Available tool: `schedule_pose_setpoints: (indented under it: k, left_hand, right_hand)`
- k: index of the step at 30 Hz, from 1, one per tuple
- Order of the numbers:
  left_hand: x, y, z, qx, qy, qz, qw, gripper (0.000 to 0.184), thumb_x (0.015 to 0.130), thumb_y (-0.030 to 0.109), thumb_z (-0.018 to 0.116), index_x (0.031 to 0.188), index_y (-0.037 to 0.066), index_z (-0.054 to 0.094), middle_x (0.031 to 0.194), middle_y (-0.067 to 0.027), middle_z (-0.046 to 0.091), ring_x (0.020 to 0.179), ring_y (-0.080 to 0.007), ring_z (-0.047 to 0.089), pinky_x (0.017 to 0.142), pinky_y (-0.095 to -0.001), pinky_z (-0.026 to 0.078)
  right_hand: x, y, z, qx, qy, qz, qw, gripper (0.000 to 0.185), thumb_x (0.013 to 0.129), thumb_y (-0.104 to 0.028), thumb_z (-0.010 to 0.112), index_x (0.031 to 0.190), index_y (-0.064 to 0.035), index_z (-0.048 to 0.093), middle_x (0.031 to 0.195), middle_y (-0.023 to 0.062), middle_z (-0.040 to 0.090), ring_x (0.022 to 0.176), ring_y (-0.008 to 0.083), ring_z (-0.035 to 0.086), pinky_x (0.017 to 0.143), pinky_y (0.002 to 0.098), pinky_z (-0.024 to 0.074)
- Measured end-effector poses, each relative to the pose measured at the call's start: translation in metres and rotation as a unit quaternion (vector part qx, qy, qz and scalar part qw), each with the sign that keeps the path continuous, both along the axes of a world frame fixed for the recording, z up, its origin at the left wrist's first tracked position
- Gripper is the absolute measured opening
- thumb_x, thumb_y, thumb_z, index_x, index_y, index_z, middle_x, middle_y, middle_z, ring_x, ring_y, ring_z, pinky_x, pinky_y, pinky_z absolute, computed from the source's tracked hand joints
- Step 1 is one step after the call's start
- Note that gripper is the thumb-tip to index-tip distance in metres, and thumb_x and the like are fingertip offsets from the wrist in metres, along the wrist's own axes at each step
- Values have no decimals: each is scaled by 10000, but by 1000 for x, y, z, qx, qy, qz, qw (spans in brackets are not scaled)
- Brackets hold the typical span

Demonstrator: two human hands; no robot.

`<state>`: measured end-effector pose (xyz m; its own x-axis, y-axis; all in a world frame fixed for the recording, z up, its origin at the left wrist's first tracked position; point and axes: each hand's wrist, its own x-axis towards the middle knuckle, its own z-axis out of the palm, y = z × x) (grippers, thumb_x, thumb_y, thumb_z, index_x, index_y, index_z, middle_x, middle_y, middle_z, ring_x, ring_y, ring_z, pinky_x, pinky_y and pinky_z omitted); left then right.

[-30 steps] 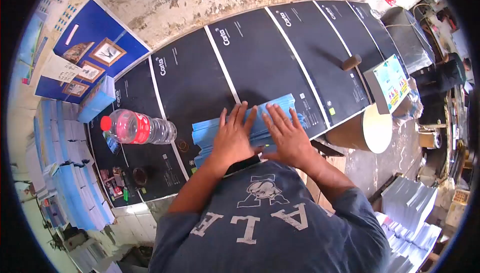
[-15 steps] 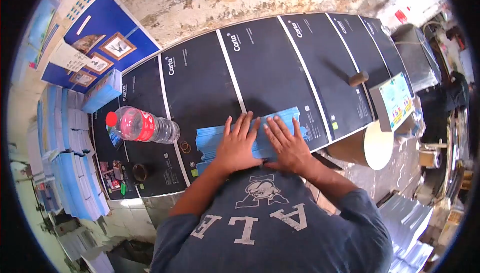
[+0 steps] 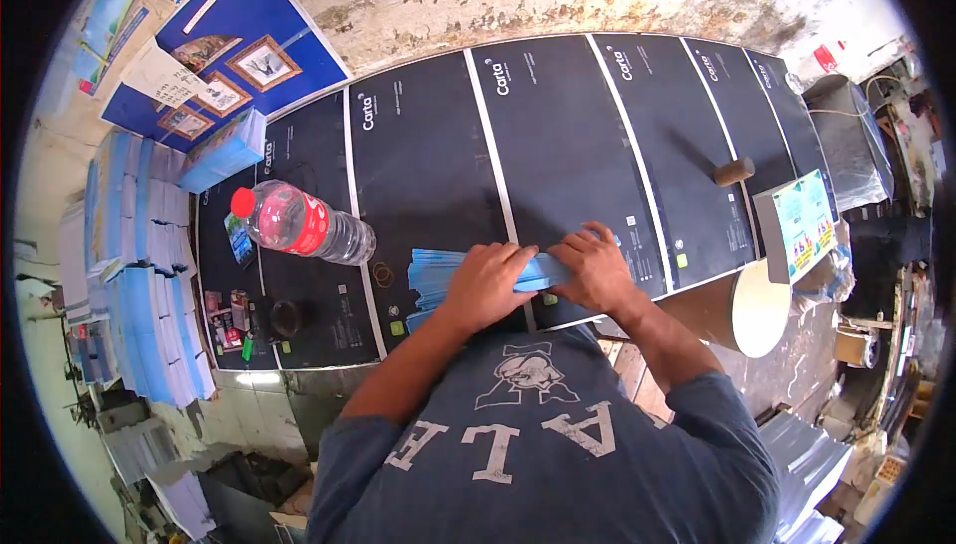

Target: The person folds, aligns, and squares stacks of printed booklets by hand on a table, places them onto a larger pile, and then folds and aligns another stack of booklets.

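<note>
A stack of light blue paper booklets (image 3: 428,277) lies near the table's front edge, its sheets fanned out at the left end. My left hand (image 3: 486,285) is closed over the middle of the stack, fingers curled down on the far side. Around the right end wraps my right hand (image 3: 595,270), with its fingers bent. A narrow blue strip of the stack shows between the two hands. The palms and hands hide much of the rest.
A plastic bottle with a red cap (image 3: 304,225) lies left of the hands, beside rubber bands (image 3: 382,274). A wooden mallet (image 3: 735,172) and a boxy printed stack (image 3: 797,225) sit on the right. Tall paper stacks (image 3: 139,275) stand at the far left.
Both hands have gone from lying flat with spread fingers on the blue booklets to gripping them. The booklets now look bunched and narrower, and the view has shifted slightly.
</note>
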<state>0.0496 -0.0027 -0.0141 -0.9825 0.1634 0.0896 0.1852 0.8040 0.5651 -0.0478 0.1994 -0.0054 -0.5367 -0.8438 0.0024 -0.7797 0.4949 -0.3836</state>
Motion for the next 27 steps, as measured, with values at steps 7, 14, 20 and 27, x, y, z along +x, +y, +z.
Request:
schedule_pose_setpoints:
  k: [7,14,20,27]
  left_hand:
    - [77,-86,20,-149,-85,27,985,710,635,259,856,1269,90,584,1094,-121,655,1054,-340,612,969,-441,456]
    - [110,-105,-15,294,-170,116,933,886,784,507,779,1479,98,412,1405,-131,548,1298,-296,517,1126,-454,354]
    - [106,-85,-57,690,-110,179,692,1101,819,863,264,1597,111,61,1651,-81,148,1505,-260,182,1212,-427,183]
    - [133,-70,-82,658,-65,239,711,940,942,740,342,1584,83,143,1630,-111,212,1499,-274,205,1214,-423,157]
  right_hand:
    - [24,5,0,12,15,0,1000,590,624,-369,863,1123,-113,680,1021,60,662,1085,244,619,1135,499,313]
    - [-28,70,-10,-66,-341,-22,937,891,830,-630,645,1462,-44,420,1386,153,540,1312,299,495,1165,481,275]
    - [4,46,-69,-413,-516,-151,735,988,934,-765,306,1538,16,255,1542,226,348,1442,325,316,1185,455,228]
    - [36,61,-85,-434,-535,-183,701,943,963,-719,309,1579,-24,146,1611,186,231,1486,305,221,1206,454,161]
